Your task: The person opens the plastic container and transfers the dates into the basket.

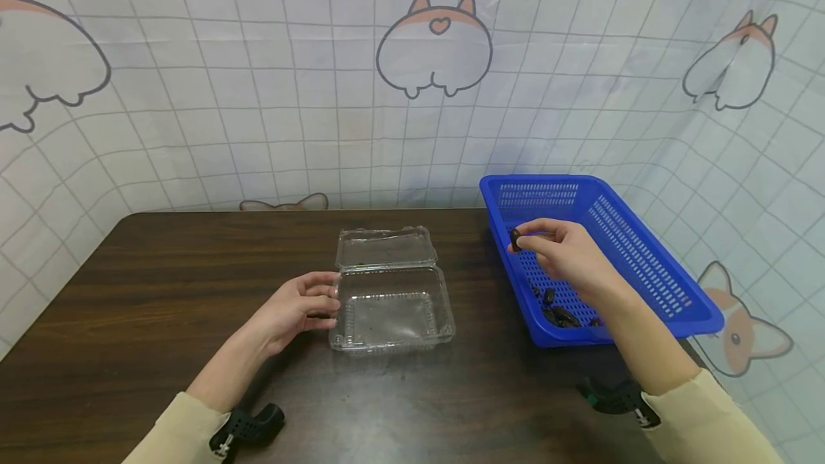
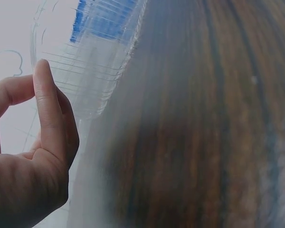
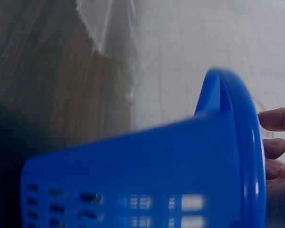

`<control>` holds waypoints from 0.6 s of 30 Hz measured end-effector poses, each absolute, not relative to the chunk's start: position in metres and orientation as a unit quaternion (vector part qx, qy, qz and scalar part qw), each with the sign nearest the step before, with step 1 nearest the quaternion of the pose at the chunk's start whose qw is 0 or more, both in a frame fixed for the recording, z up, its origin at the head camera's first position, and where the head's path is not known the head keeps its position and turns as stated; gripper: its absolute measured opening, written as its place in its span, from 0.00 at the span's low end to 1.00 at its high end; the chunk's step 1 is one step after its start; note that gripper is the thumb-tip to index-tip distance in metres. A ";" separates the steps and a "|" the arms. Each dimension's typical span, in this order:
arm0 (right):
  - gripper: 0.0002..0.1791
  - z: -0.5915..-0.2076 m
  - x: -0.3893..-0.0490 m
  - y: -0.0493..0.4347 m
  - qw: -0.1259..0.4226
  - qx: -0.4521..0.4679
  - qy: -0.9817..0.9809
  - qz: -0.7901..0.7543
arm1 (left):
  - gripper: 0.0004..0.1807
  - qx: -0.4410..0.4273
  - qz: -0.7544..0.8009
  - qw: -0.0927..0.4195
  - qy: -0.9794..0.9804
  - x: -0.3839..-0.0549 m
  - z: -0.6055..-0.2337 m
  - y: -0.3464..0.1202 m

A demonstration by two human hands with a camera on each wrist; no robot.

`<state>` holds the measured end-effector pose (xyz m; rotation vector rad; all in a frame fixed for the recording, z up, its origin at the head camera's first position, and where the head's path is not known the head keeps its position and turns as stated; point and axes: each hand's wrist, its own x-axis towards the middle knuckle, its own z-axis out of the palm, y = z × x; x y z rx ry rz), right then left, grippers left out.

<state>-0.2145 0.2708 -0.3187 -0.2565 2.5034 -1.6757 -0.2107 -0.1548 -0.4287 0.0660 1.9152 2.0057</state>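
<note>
On the table, a clear plastic clamshell box (image 1: 387, 310) stands with its lid (image 1: 387, 248) folded back. My left hand (image 1: 303, 308) touches the box's left side with extended fingers (image 2: 50, 104). Over the left part of a blue plastic basket (image 1: 644, 253), my right hand (image 1: 567, 253) pinches a small dark brown oval piece (image 1: 514, 239) between thumb and fingertips. Several similar dark pieces (image 1: 561, 317) lie on the basket's floor. In the right wrist view, the basket wall (image 3: 147, 166) hides the pinched piece and part of the hand.
The dark wood-grain table (image 1: 161, 271) extends left of the box and in front of it. Behind and at the right hangs a white gridded sheet (image 1: 309, 92) with cartoon animal drawings. The basket stands at the table's right side, close to the sheet.
</note>
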 end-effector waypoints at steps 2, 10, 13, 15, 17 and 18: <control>0.22 -0.319 -0.213 0.277 0.062 -0.081 0.831 -0.547 | 0.33 0.027 0.712 0.183 0.677 -0.210 -0.428 -0.155; 0.25 -0.323 -0.204 0.303 0.070 -0.059 0.849 -0.520 | 0.33 0.029 0.714 0.187 0.674 -0.209 -0.427 -0.155; 0.26 -0.324 -0.200 0.311 0.074 -0.058 0.854 -0.511 | 0.32 0.025 0.713 0.188 0.675 -0.208 -0.427 -0.155; 0.25 -0.325 -0.198 0.314 0.077 -0.061 0.854 -0.512 | 0.32 0.025 0.712 0.188 0.676 -0.209 -0.427 -0.155; 0.25 -0.326 -0.196 0.317 0.082 -0.064 0.850 -0.516 | 0.32 0.029 0.711 0.188 0.677 -0.209 -0.426 -0.156; 0.25 -0.327 -0.196 0.318 0.085 -0.066 0.848 -0.519 | 0.32 0.029 0.712 0.186 0.677 -0.209 -0.426 -0.156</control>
